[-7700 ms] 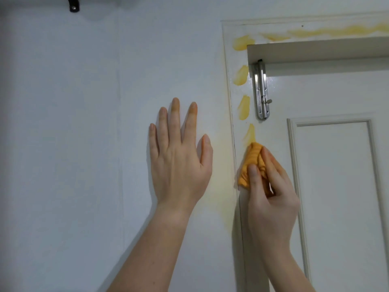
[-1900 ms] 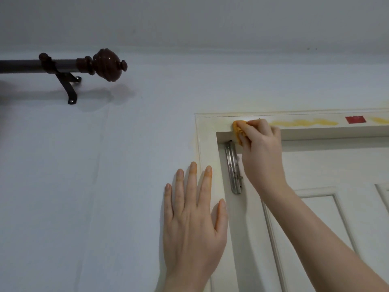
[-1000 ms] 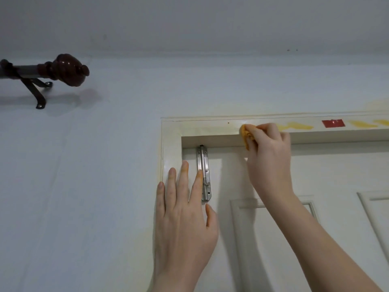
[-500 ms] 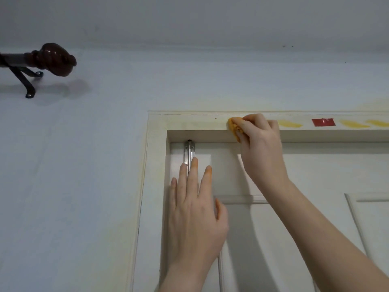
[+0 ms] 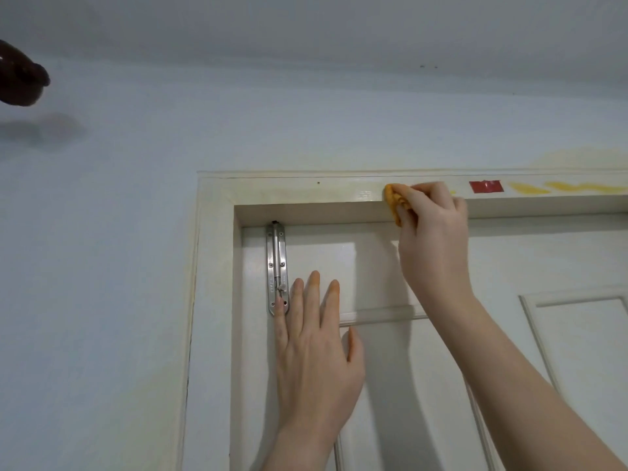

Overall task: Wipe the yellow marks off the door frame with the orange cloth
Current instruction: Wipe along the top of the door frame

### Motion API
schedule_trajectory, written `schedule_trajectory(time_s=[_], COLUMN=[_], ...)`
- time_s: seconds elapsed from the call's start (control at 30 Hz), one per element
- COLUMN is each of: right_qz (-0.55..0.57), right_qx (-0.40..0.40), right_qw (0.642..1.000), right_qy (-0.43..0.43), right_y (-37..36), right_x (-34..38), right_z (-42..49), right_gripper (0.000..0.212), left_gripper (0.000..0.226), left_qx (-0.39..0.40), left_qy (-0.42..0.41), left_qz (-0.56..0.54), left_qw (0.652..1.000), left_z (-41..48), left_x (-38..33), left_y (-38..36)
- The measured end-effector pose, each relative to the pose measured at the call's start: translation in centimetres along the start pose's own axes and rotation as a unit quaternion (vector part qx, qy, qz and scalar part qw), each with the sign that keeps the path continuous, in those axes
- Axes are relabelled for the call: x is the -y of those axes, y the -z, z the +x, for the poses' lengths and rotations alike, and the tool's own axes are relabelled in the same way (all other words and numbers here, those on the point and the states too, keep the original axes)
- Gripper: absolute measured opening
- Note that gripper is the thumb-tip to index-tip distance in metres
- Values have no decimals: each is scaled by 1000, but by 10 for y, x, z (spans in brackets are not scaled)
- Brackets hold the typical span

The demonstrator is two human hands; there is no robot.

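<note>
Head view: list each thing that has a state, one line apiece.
Door: shut.
Slide bolt: raised into the frame.
Orange cloth: bunched, pressed on the top frame.
Right hand: gripping the cloth.
Left hand: flat on the door.
Yellow marks: unwiped beyond the red tape.

Home interior: painted wall (image 5: pixel 102 266), panelled door (image 5: pixel 390 266), slide bolt (image 5: pixel 277 266), curtain-rod finial (image 5: pixel 18 79).

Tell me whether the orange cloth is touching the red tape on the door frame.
Apart. In the head view the orange cloth sits under the right hand, and bare door frame separates them from the red tape.
</note>
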State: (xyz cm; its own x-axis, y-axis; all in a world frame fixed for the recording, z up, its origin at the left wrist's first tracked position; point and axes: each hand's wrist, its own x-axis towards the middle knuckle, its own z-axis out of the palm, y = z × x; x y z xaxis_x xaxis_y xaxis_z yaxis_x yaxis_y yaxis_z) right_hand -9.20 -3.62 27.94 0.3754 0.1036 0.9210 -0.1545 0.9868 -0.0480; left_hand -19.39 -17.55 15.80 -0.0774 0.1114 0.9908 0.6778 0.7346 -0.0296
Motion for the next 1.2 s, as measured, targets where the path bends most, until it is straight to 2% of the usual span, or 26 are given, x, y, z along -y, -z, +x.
schedule_trajectory(time_s=[0.2, 0.37, 0.57, 0.73, 0.93, 1.13, 1.2], right_qz=[0, -12, 1, 19, 45, 49, 49], right_qx=[19, 3, 11, 10, 30, -1, 8], right_qw=[998, 1000, 997, 999, 993, 998, 998], right_qy=[60, 5, 74, 32, 104, 28, 43], right_y=[-8, 7, -2, 12, 5, 24, 24], right_x=[8, -14, -9, -36, -43, -71, -70], right_z=[9, 3, 10, 6, 5, 7, 2], right_gripper=[24, 25, 22, 27, 35, 30, 30], left_gripper=[70, 69, 70, 68, 67, 67, 67], left_qx=[-3, -6, -16, -29, -46, -49, -52], left_qy=[-21, -19, -10, 10, 19, 33, 38], left_qz=[-8, -9, 7, 17, 34, 42, 48], left_qw=[1000, 1000, 1000, 999, 998, 997, 997], left_z=[3, -2, 1, 1, 4, 3, 4], left_x=[0, -2, -13, -24, -28, -36, -37], left_y=[-13, -17, -25, -33, -42, -44, -44])
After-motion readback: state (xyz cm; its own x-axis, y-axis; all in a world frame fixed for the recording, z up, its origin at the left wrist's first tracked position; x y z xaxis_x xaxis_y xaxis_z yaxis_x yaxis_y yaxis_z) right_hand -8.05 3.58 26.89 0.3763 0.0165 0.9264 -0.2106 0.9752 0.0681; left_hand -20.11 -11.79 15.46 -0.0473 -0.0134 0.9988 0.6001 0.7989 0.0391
